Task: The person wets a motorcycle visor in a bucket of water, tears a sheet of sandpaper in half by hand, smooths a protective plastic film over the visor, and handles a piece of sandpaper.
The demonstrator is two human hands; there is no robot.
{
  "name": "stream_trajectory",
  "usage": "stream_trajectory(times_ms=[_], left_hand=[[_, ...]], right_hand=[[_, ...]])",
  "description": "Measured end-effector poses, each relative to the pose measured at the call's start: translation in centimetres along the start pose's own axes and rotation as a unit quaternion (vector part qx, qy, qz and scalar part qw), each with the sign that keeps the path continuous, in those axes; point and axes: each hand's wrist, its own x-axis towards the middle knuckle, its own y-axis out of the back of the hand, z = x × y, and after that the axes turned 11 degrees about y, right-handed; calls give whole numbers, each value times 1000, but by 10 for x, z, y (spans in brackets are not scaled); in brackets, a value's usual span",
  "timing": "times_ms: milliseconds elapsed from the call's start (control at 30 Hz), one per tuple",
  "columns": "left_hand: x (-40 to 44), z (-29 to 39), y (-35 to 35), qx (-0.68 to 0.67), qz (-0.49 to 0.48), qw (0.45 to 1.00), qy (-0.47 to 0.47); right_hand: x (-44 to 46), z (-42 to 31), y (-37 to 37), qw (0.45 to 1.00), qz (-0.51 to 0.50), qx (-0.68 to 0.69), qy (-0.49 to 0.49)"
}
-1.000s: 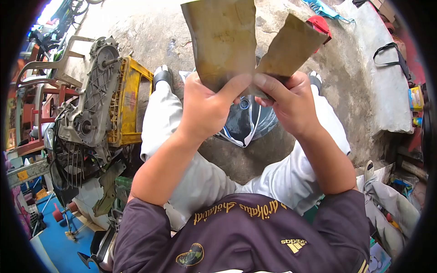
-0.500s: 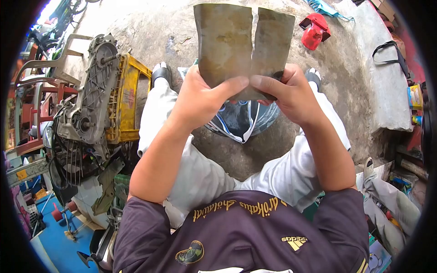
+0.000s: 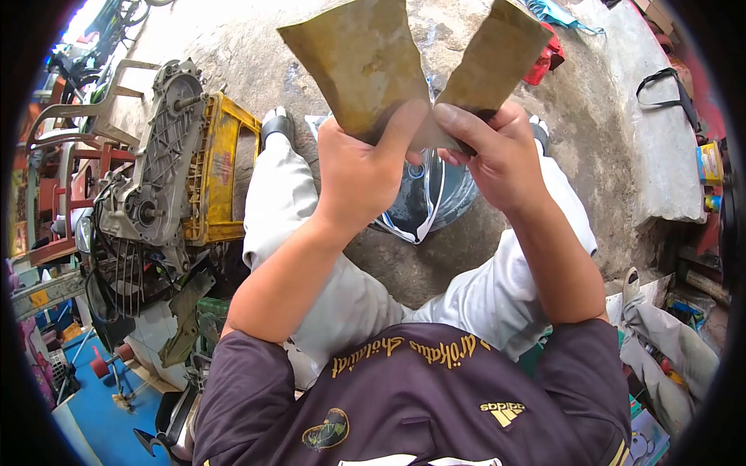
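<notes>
A worn, brownish sheet of sandpaper, torn down its middle, is held up in front of me. Its two parts spread apart in a V and seem still joined near my thumbs. My left hand pinches the larger left part, thumb on top. The narrower right part is gripped between the thumb and fingers of my right hand. Below the hands, between my feet, lies a dark glossy panel with white and blue trim, partly covered by the hands and the sheet.
To the left, a metal engine casing leans by a yellow plastic crate, with a chair frame behind. A red object lies on the concrete floor beyond my right hand. A concrete ledge runs along the right.
The split in the sandpaper has widened and run lower. Its two parts now tilt away from each other, and my left hand has turned more upright.
</notes>
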Motion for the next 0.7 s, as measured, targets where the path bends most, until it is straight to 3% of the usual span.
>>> stream_trajectory(times_ms=[300,500,700], left_hand=[[5,-1,20,130,-16,991,36],[7,-4,24,93,-101,989,56],[2,2,19,78,-69,993,53]], right_hand=[[6,-6,24,979,-126,-151,-55],[4,-11,22,982,-139,-122,-34],[2,-4,19,989,-104,-101,-9]])
